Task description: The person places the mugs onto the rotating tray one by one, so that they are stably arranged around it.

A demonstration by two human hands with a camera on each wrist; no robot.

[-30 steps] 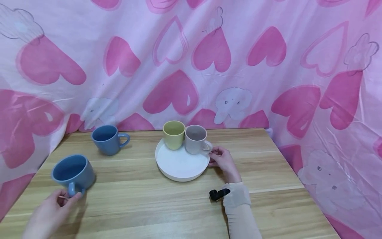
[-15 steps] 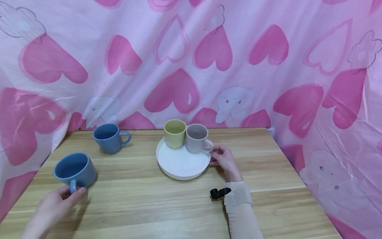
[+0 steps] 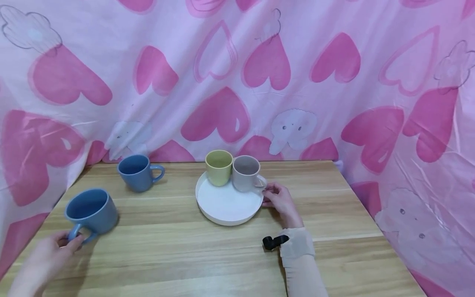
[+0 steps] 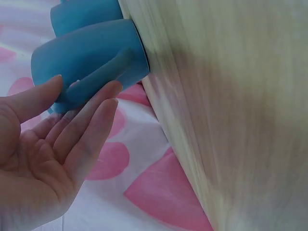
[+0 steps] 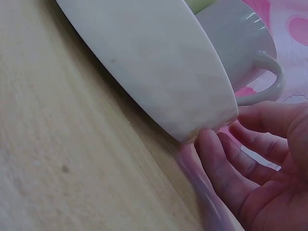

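Wooden table (image 3: 185,264); I've left hand (image 3: 50,252) pinching nearer blue mug (image 3: 99,214) near the left edge, right hand (image 3: 281,203) gripping white tray (image 3: 228,206); one jerk might topple its grey mug (image 3: 243,180).

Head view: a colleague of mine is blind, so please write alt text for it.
A person's left grip holds the nearer blue mug by its handle, while the right grip holds the edge of a white tray bearing a green cup and a grey mug. The farther blue mug stands on the wooden table before a pink heart-print cloth.
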